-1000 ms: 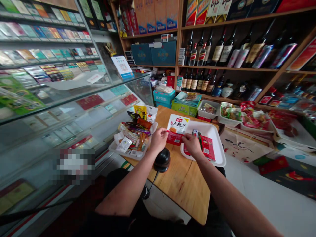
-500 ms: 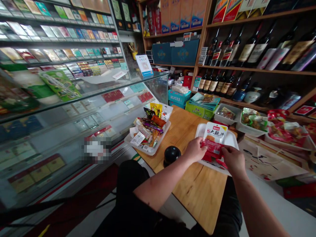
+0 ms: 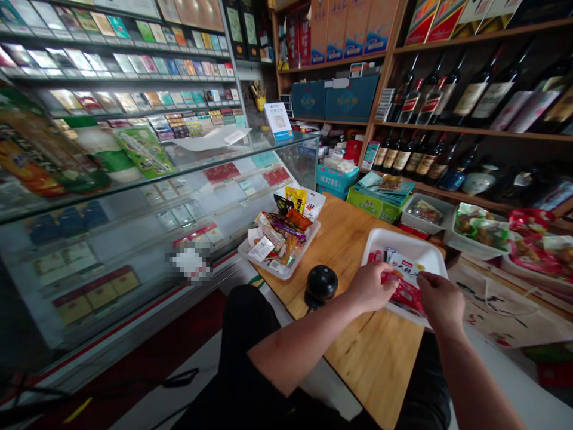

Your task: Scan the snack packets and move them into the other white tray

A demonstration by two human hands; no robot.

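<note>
The snack packet [image 3: 405, 269], white at its far end and red at the near end, lies low over the white tray [image 3: 403, 236], between the two hands. Its long axis runs away from the person, leaning slightly right. The left hand [image 3: 372, 286] is closed on its near left edge, and the right hand [image 3: 441, 301] pinches its right edge, so neither hand is nearer than the other. More red packets [image 3: 372, 257] lie in the tray just beyond the left hand. Left of that hand a black round knob [image 3: 321, 283] stands on the wooden table [image 3: 371, 358]. Further left is a second tray [image 3: 280, 272] heaped with snacks.
</note>
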